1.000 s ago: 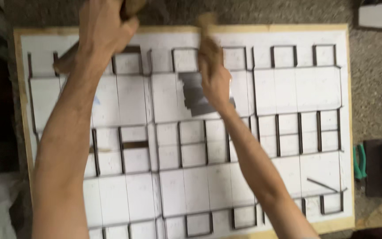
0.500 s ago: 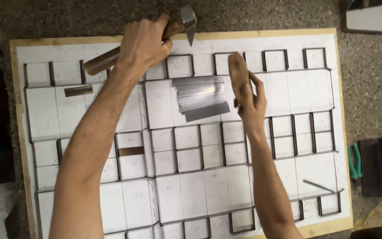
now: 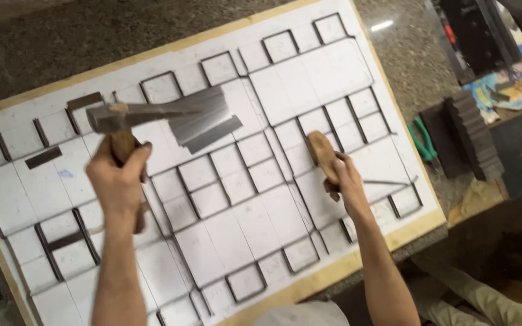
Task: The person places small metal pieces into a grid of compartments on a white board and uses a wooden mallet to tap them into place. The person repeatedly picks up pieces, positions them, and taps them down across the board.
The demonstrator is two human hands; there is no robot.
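A large wooden board [image 3: 357, 262] lies under me, covered with white paper [image 3: 237, 229] and a pattern of dark metal strips set on edge. My left hand [image 3: 119, 181] grips the wooden handle of a hammer [image 3: 146, 113], whose metal head is raised over the board's upper left part. Just right of the hammer head lies a small fanned pile of loose grey metal strips [image 3: 209, 124]. My right hand [image 3: 347, 180] is closed on a rounded wooden block [image 3: 321, 154], which rests on the board at the right, over one of the strip lines.
The board sits on a speckled stone table [image 3: 61, 42]. Right of the board lie green-handled pliers [image 3: 421, 139] and a dark ridged stack of blocks [image 3: 472, 136]. Colourful clutter [image 3: 509, 84] and dark equipment fill the far right. A loose short strip [image 3: 43, 158] lies at the left.
The view has swung, so the board now sits tilted. My left hand with the hammer has come down from the board's top edge. My right hand with the wooden block has moved right and lower.
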